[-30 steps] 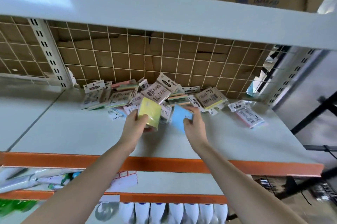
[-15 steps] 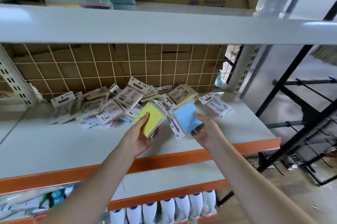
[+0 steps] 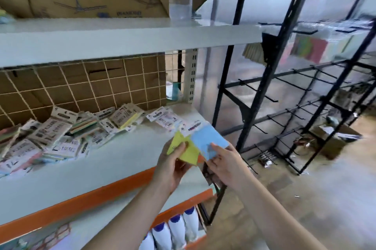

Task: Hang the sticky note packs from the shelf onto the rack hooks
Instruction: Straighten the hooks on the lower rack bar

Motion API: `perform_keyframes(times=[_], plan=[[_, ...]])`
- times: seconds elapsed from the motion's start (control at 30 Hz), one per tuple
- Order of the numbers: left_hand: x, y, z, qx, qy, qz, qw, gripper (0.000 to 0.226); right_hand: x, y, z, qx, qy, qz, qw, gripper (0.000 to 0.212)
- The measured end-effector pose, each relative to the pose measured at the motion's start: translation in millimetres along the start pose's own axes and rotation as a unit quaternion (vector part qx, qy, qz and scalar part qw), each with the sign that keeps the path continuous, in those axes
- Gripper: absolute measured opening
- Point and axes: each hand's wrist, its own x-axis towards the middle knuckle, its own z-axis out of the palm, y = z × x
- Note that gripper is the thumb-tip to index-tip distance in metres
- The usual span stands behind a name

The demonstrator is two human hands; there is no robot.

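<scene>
Two hands are working at the front edge of the grey shelf [image 3: 114,160]. The left hand [image 3: 172,165] is pinching one yellow sticky note pack [image 3: 188,153], thumb curling over its face and fingers underneath. The right hand [image 3: 225,166] is gripping one blue sticky note pack [image 3: 209,142], fingers closing round its lower edge; its white card header is pointing up toward the shelf. Both packs are flat, square and film-wrapped, overlapping slightly at one corner. Behind them a loose pile of packs [image 3: 67,131], too many and too blurred to count, is lying against the white wire grid [image 3: 85,85] backed by brown cardboard. To the right, one black metal rack [image 3: 270,78] is standing, its thin straight hooks [image 3: 258,92] sticking out in several rows; two cardboard boxes are sitting above
</scene>
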Motion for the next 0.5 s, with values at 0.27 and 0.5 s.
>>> perform_keyframes(times=[0.27,0.5], plan=[[-4,-88,124,0.05,-0.084,-0.008,0.995,0.031,-38,-79,-117,-0.218,0.096,-0.095,0.967,0.022],[1,-129,213,0.128,-0.154,-0.007,0.98,0.033,-63,-172,-193,-0.376,0.136,-0.172,0.9,0.046]])
